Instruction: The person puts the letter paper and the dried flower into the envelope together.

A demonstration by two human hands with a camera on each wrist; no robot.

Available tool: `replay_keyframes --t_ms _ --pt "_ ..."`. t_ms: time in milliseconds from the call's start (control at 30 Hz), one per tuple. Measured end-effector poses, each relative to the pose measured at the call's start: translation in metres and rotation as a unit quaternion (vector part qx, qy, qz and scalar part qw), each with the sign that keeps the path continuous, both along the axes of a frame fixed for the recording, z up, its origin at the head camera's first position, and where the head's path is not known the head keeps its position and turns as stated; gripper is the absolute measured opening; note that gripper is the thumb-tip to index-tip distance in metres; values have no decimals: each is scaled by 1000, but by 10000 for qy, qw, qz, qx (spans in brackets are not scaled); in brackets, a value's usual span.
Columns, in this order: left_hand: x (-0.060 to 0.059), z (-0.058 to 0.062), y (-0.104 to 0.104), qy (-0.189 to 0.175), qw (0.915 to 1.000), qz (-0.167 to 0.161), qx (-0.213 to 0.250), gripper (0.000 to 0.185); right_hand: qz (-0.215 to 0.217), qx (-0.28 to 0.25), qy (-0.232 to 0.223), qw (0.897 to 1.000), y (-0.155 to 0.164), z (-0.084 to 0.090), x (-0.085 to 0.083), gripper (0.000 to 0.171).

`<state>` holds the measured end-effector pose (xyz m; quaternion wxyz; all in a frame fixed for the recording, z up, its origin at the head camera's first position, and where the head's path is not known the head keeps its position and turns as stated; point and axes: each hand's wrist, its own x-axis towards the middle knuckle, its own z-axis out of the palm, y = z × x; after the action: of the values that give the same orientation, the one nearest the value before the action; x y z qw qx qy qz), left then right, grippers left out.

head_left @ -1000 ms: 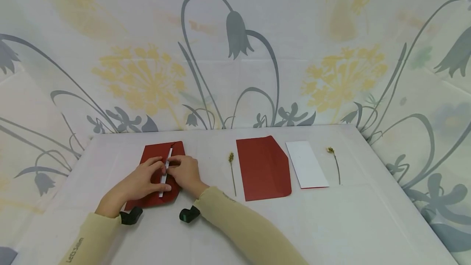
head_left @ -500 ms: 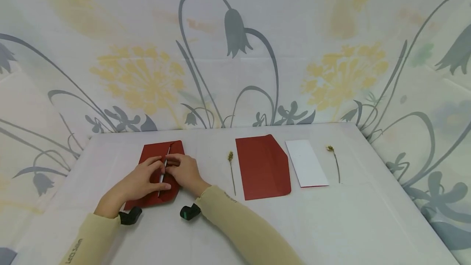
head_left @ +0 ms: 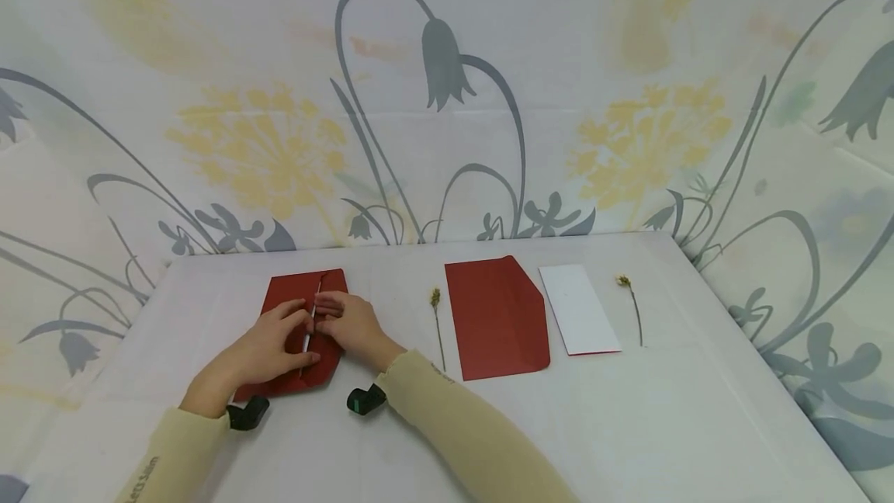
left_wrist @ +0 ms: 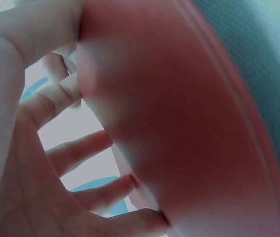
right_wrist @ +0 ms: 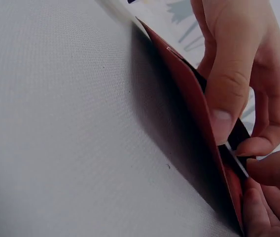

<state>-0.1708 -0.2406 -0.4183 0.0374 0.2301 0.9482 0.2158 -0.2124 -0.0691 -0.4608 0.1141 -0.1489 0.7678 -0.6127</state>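
Note:
A red envelope (head_left: 292, 289) lies at the left of the table, its flap side toward the right. In its mouth a white card (head_left: 306, 342) shows only as a thin strip; the rest is hidden inside. My left hand (head_left: 261, 348) spans the envelope's near panel, thumb and fingers gripping its mouth edge, and that panel bows slightly in the left wrist view. Across from it, my right hand (head_left: 356, 328) pinches the card's outer edge between thumb and finger, with the thumb (right_wrist: 224, 118) reaching into the mouth in the right wrist view.
To the right lie a dried flower stem (head_left: 437, 324), a second red envelope (head_left: 492, 320), a folded white card (head_left: 578, 309) and another dried flower (head_left: 632, 305). A patterned cloth (head_left: 447, 138) hangs behind the white table (head_left: 670, 425).
The white card has slid left, deeper into the envelope; its visible strip has narrowed from a broad band to a thin line. Both hands remain nearly in place.

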Motion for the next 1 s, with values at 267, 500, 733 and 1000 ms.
replay_keyframes --t_ms 267,500,733,1000 --pt "-2 -2 7 -145 9996 151 -180 33 42 -10 -96 9999 11 3 -1 41" --pt "-1 -4 8 -223 9992 195 -273 33 172 -237 -270 9992 17 4 -1 37" --pt "1 -5 8 -351 9983 290 -361 31 223 -213 -109 9995 24 12 4 36" --pt "1 -3 10 -430 9977 324 -402 31 338 142 157 9992 54 27 7 34"
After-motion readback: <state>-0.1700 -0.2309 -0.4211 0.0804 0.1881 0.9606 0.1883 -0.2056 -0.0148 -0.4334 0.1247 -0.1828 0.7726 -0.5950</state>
